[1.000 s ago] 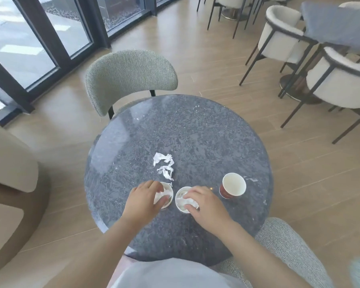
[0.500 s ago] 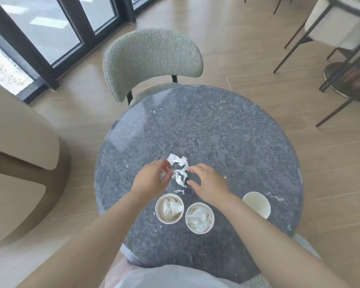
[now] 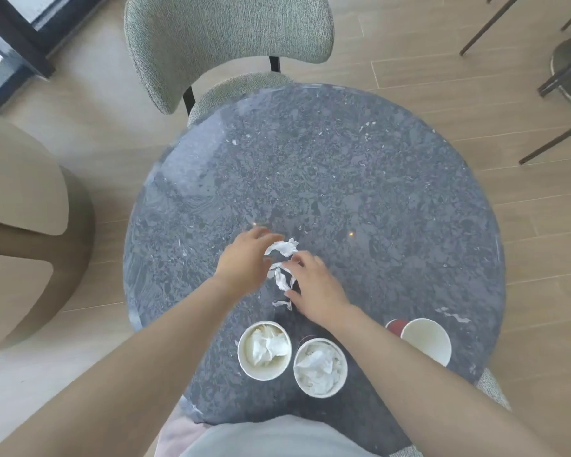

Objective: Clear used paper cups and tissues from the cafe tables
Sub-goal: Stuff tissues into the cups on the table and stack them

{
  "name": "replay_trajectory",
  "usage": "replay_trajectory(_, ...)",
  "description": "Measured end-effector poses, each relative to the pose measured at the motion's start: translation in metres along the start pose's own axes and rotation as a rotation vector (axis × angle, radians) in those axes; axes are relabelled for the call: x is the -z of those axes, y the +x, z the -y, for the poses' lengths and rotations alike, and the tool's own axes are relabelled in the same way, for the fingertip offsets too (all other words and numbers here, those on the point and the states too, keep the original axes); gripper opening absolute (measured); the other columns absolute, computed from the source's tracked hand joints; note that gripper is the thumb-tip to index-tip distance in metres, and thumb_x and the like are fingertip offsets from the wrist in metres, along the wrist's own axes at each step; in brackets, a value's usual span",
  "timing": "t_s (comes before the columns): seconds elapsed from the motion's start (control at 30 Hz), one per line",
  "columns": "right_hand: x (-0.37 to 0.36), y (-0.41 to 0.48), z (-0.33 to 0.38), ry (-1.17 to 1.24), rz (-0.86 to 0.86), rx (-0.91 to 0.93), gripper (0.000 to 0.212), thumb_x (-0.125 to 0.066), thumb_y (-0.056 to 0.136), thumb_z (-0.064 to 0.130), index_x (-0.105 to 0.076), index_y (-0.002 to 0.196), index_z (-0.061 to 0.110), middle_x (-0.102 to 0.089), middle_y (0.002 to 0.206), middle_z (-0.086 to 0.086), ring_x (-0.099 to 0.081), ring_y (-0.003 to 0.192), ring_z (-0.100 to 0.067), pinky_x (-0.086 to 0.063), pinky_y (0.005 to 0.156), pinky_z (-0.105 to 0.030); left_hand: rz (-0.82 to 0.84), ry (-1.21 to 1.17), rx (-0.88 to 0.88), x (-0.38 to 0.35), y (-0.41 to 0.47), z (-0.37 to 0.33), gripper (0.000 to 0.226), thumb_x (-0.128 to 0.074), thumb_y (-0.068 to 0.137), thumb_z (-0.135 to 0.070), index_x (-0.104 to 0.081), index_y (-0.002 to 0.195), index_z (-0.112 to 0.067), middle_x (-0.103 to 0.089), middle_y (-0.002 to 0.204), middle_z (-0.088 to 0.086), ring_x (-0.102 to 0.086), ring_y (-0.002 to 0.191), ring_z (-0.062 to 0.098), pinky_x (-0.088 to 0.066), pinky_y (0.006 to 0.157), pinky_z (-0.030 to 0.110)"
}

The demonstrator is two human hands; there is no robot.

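Head view: left hand (image 3: 244,258) and right hand (image 3: 317,288) flank tissue scraps (image 3: 282,248) on table (image 3: 343,176).

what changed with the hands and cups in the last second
Both hands left the two tissue-filled cups and moved forward: the left hand and right hand now reach the torn tissue scraps; grip unclear. Those cups and the empty cup stayed put.

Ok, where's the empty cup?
Head view: the empty paper cup sits at the near-right edge of the table, just right of the right forearm.
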State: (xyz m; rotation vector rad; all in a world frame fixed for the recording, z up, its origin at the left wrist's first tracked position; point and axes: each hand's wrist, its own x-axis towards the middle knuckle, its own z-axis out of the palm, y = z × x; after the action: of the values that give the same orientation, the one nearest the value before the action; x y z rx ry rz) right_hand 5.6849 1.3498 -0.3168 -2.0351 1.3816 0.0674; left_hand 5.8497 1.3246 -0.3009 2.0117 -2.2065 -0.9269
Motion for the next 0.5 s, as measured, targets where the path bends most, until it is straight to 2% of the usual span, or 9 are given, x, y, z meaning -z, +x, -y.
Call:
replay_trajectory(0.2, 0.004, 0.007, -0.004, 0.043, 0.024, -0.036, 0.014, -0.053, 0.088, 0.009, -0.059, 0.101, 0.01, -0.047, 0.113, -0.007, -0.047, 0.105, -0.027, -0.045, 0.084, -0.037, 0.014, -0.013, 0.076, -0.006, 0.0, 0.011, 0.021, -0.055, 0.09, -0.025, -0.058, 0.11, -0.028, -0.062, 0.103, -0.007, -0.058, 0.095, 0.018, -0.051, 0.071, 0.032)
replay_trajectory(0.33, 0.013, 0.002, -0.007, 0.131, -0.007, -0.07, 0.019, -0.049, 0.085, 0.001, -0.062, 0.094, 0.011, -0.051, 0.106, -0.007, -0.055, 0.089, -0.026, -0.043, 0.075, -0.033, -0.007, -0.025, 0.061, -0.001, -0.008, 0.01, 0.017, -0.055, 0.089, -0.023, -0.061, 0.104, -0.028, -0.058, 0.091, -0.01, -0.058, 0.09, 0.016, -0.052, 0.07, 0.034)
replay_trajectory(0.5, 0.024, -0.018, -0.006, 0.208, -0.144, -0.042, 0.016, -0.051, 0.086, 0.004, -0.061, 0.089, 0.016, -0.049, 0.094, 0.004, -0.044, 0.072, -0.011, -0.032, 0.064, -0.023, -0.068, -0.045, 0.044, 0.007, -0.027, 0.004, 0.025, -0.053, 0.09, -0.023, -0.056, 0.114, -0.027, -0.052, 0.088, -0.013, -0.057, 0.087, 0.015, -0.047, 0.066, 0.029)
